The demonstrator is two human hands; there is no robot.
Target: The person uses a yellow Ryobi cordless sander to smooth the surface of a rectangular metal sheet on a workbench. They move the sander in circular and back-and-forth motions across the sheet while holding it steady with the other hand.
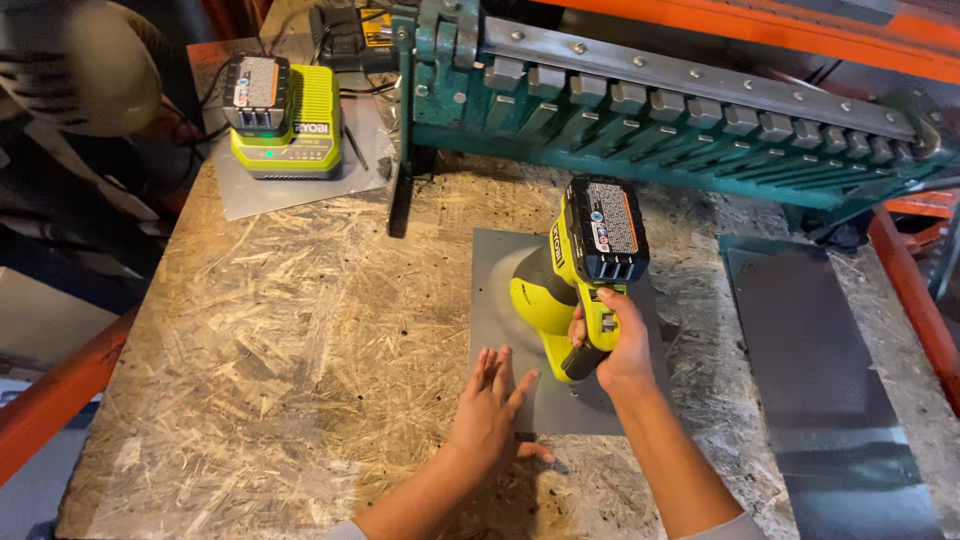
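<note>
My right hand [622, 345] grips the handle of a lime-green cordless power tool [560, 290] with a black battery pack on its end. The tool points down onto a square grey metal sheet [500, 290] lying on the chipboard bench. My left hand [492, 405] lies flat, fingers together, pressing on the near left edge of that sheet. The tool's working tip is hidden under its body.
A lime-green battery charger [300, 125] with a battery docked stands at the back left on another metal sheet [255, 195]. A teal sheet-metal brake [650, 110] spans the back. A longer grey metal sheet [810, 370] lies at right. Orange rack beams [45, 405] border the bench.
</note>
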